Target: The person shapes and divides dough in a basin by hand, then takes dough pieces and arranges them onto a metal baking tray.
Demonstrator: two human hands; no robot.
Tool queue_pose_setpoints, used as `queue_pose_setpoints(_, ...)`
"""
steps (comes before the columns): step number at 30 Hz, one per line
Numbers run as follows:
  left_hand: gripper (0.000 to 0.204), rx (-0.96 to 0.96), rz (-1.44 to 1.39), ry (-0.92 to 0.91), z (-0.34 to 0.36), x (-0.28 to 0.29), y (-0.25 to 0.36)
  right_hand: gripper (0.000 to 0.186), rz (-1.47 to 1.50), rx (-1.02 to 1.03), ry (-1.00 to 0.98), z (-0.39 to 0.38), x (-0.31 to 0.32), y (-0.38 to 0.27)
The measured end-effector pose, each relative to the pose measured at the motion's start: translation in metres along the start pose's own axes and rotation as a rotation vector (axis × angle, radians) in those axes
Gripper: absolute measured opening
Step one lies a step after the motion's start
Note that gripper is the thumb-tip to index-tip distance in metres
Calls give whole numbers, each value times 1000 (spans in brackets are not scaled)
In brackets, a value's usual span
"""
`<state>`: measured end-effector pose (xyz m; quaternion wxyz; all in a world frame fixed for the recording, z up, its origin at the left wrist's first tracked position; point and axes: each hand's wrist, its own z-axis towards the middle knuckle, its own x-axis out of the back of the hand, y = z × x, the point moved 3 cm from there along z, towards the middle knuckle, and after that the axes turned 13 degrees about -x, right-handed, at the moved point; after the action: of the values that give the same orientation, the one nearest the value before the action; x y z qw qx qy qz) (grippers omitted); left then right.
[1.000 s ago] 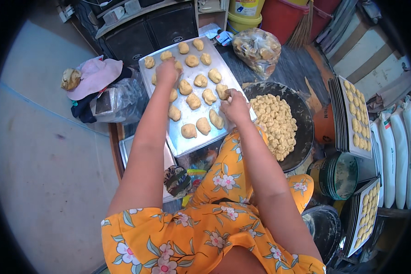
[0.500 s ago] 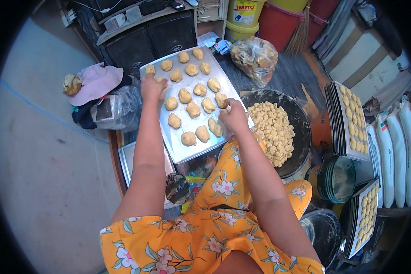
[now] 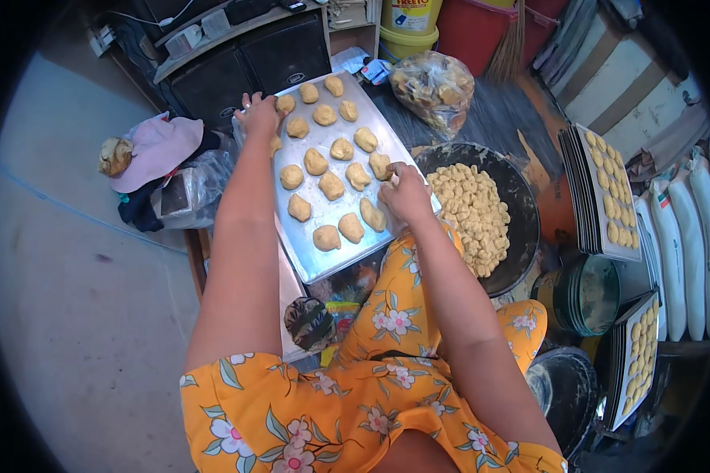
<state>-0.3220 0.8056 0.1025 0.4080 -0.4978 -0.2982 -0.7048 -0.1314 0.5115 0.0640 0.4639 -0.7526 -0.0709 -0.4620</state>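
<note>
A metal baking tray point(image 3: 293, 244) with rows of rounded dough pieces point(image 3: 330, 186) lies in front of me, tilted in the view. My left hand point(image 3: 259, 118) reaches over its far left edge, fingers apart, beside a dough piece in the corner; a second piece is partly hidden by my wrist. At the right edge my right hand point(image 3: 406, 195) is closed, thumb and forefinger curled together next to a dough piece point(image 3: 379, 165). What lies between those fingers, if anything, is hidden. Just right of the tray, a wide black basin point(image 3: 528, 236) holds a heap of small dough lumps point(image 3: 475, 213).
A clear plastic bag point(image 3: 434, 91) sits beyond the basin. Stacked trays of shaped dough point(image 3: 611, 193) stand at right, above another stack point(image 3: 639, 363). Green buckets point(image 3: 596, 296) stand near them. A pink hat point(image 3: 166, 150) rests on bagged things at left. Black speakers point(image 3: 284, 55) stand at the back.
My left hand has moved farther away along the tray's left edge, and its fingers have spread. My right hand has drawn slightly right, off the dough piece beside it. The view has shifted a little.
</note>
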Motion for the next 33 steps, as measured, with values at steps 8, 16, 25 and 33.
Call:
queue_pose_setpoints(8,52,294,-235,70,-1,-21,-69,47,-4,14,5,0,-1,-7)
queue_pose_setpoints(16,52,100,-268,191,-3,-23,-52,48,-46,-4,-33,2,-3,-8)
queue_pose_setpoints(25,64,50,-312,-87,-82,0,-21,47,16,29,18,6,-2,-1)
queue_pose_setpoints(33,57,28,-132,73,-79,20,41,45,-12,-1,18,3,1,2)
